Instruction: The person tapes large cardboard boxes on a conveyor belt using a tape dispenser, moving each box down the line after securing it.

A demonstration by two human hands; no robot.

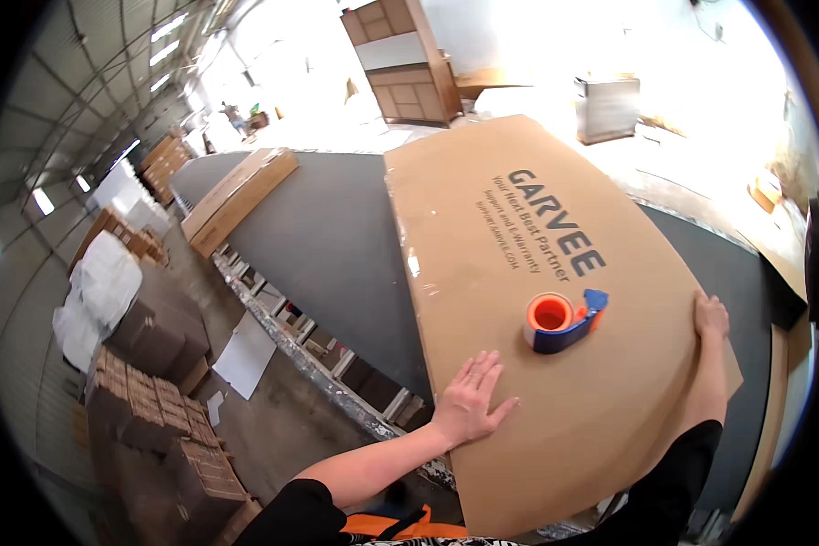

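A large flat brown cardboard box [482,328] with dark print lies in front of me on a grey conveyor belt. My left hand [469,400] is spread flat on its top near the left edge, fingers stretched out and thumb apart. At the right edge, my right hand [712,317] grips the box, its fingers bent over the side and partly hidden. Between the hands, on top of the box, sits a tape dispenser [564,320] with an orange-cored roll and a blue body; neither hand touches it.
Farther along the conveyor belt [337,227] lies a long narrow carton [241,200]. Stacked flat cardboard [150,400] and white plastic-wrapped goods [100,287] stand on the floor to the left. A brown panelled cabinet [405,68] and a metal box [607,109] are beyond the belt.
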